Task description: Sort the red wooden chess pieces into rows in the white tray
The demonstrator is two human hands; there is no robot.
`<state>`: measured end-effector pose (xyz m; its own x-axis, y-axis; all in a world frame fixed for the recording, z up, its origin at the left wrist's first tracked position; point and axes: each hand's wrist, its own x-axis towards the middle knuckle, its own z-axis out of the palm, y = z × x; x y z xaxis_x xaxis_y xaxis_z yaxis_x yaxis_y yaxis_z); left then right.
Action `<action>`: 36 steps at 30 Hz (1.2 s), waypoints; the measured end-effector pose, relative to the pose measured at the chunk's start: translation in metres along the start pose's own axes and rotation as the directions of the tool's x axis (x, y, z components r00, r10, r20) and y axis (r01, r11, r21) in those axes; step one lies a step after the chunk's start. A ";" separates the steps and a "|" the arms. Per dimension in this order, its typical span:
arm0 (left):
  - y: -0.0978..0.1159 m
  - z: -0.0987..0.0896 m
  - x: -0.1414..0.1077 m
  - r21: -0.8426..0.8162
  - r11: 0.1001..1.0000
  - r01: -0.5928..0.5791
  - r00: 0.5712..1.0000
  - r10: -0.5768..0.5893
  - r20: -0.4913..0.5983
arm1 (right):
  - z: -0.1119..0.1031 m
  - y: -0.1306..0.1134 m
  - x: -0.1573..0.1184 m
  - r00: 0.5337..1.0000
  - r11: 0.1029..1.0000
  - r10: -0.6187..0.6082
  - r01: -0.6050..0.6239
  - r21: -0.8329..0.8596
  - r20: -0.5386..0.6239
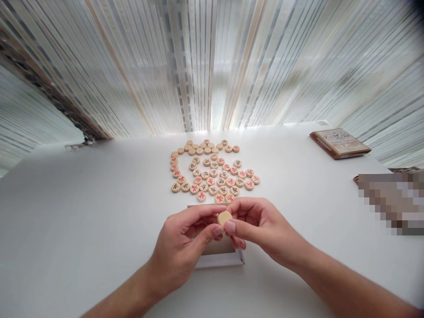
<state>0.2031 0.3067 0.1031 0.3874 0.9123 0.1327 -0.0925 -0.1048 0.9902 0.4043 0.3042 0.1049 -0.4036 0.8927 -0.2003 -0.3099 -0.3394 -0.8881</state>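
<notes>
A round wooden Chinese chess piece point(225, 217) is pinched between my two hands, its blank face toward me. My left hand point(185, 238) closes on its left side with thumb and fingers. From the right, my right hand point(258, 221) grips it with thumb and forefinger. Below the hands sits an open shallow box point(220, 260) with white walls and a brownish inside, partly hidden by the hands. Just beyond it, several Chinese chess pieces point(213, 173) with red or black characters lie spread on the white table point(99, 221).
Blank-faced pieces point(199, 151) lie at the far side of the group. A brown box with a printed lid point(341, 143) rests at the far right. Nearer on the right, another item point(391, 198) is blurred out by pixels. Striped curtains point(212, 66) hang behind the table.
</notes>
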 end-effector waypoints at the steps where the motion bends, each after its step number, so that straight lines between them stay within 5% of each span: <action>1: 0.000 0.000 0.000 0.032 0.999 -0.007 1.000 0.007 0.000 | 0.000 0.000 0.000 1.000 1.000 0.014 -0.014 0.008 -0.009; 12: 0.004 -0.002 0.003 0.206 0.968 -0.144 0.982 0.114 0.151 | 0.000 0.000 0.001 1.000 0.999 0.009 -0.010 -0.044 -0.026; 24: 0.000 -0.005 0.000 0.107 0.994 -0.031 0.998 0.025 0.054 | -0.004 0.003 -0.002 0.998 0.996 -0.019 0.014 0.089 0.056; 30: 0.000 -0.004 0.000 0.162 0.984 -0.075 0.997 0.073 0.017 | -0.003 0.005 -0.001 0.998 0.996 0.035 -0.038 0.080 0.045; 36: 0.002 -0.004 0.001 0.167 0.975 -0.146 0.986 0.129 0.106 | -0.002 0.005 -0.001 0.997 0.994 0.078 -0.078 0.078 0.002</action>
<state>0.2002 0.3093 0.1047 0.4673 0.8438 0.2637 0.0061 -0.3014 0.9535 0.4045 0.3023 0.1002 -0.4280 0.8631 -0.2680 -0.3436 -0.4297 -0.8351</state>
